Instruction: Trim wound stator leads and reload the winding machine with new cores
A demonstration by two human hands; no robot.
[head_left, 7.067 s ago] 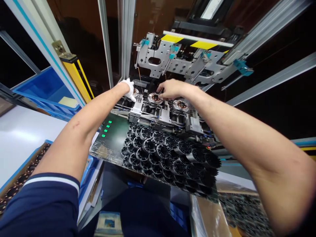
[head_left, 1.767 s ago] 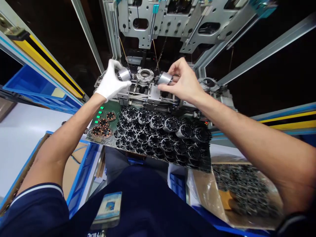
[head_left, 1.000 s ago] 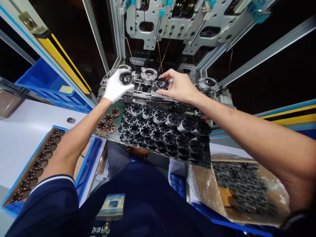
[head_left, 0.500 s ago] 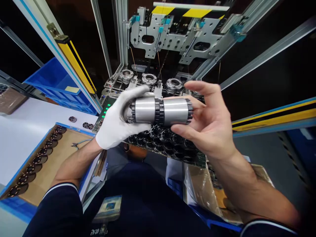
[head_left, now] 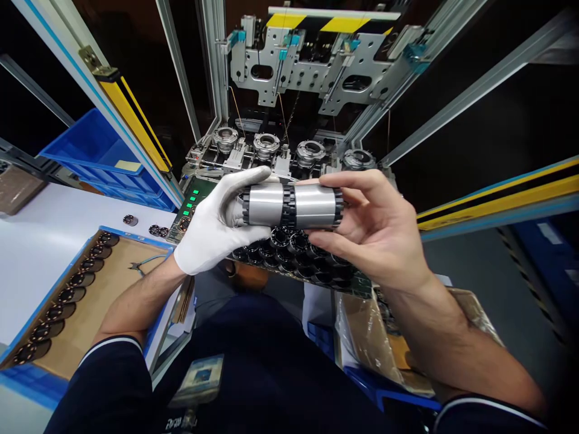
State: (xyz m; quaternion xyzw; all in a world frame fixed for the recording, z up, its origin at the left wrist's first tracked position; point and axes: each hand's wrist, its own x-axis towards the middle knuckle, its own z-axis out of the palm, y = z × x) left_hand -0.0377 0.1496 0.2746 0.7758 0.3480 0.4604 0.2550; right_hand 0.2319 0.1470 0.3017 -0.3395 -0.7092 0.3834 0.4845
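Note:
Two silver cylinders with black toothed end rings, which look like motor stators, are held end to end, lying sideways in front of me. My left hand (head_left: 212,223), in a white glove, wraps round the outer end of the left stator (head_left: 265,205), thumb below and fingers above. My bare right hand (head_left: 380,223) grips the right stator (head_left: 315,205), index finger along its top edge and thumb under it. The black rings meet in the middle. Beneath the hands, several dark ring-shaped parts (head_left: 298,244) sit in rows on a green board (head_left: 199,193).
Behind stands a machine with several round metal fixtures (head_left: 310,152) and a striped plate (head_left: 330,24) above. On the left, a cardboard-lined tray (head_left: 97,295) holds a row of stators and pliers (head_left: 145,263). Blue bins (head_left: 99,157) and a yellow guard post (head_left: 136,123) stand there too.
The fingers of my right hand have closed from spread onto the right stator. Both stators have shifted slightly left in view, and the machine scene has shifted left too.

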